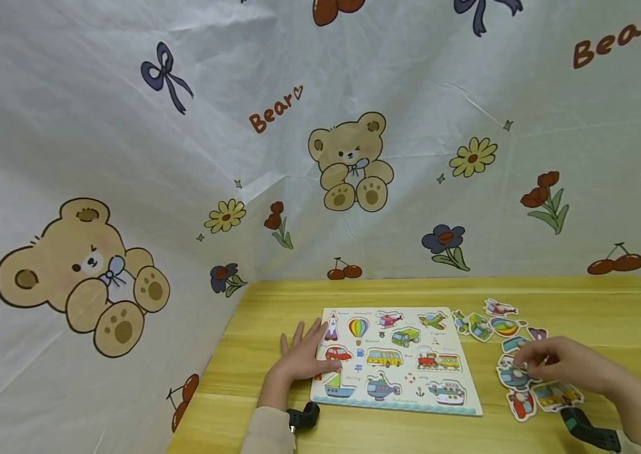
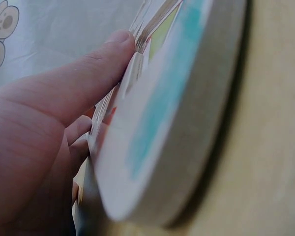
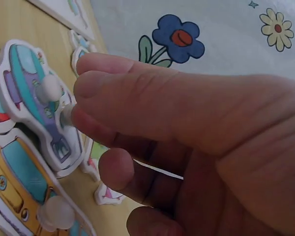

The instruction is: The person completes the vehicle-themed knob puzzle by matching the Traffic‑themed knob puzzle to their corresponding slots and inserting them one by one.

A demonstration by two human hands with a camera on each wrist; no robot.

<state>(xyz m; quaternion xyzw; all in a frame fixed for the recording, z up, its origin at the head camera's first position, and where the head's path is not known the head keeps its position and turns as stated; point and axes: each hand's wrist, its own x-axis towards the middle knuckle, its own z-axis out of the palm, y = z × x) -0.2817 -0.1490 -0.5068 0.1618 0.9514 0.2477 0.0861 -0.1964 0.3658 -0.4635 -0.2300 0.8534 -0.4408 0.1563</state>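
Note:
A puzzle board (image 1: pixel 394 359) printed with vehicles lies on the table. My left hand (image 1: pixel 303 356) rests along its left edge, fingers spread and thumb on top near the sailboat (image 1: pixel 339 386); in the left wrist view the thumb (image 2: pixel 96 73) lies across the board's face. My right hand (image 1: pixel 553 362) is over the loose pieces to the right of the board, fingers loosely bent. Its fingertips (image 3: pixel 91 86) are beside a submarine piece (image 3: pixel 27 78) with a white knob. Another pale knob (image 3: pixel 67 114) shows right at the fingertips, partly covered by them.
A bus piece (image 1: pixel 557 396) and a red car piece (image 1: pixel 521 405) lie nearest on the right. Balloon (image 1: pixel 505 326), truck (image 1: pixel 479 327) and helicopter (image 1: pixel 500 308) pieces lie farther back. A bear-print cloth (image 1: pixel 399 246) hangs behind the wooden table (image 1: pixel 286 293).

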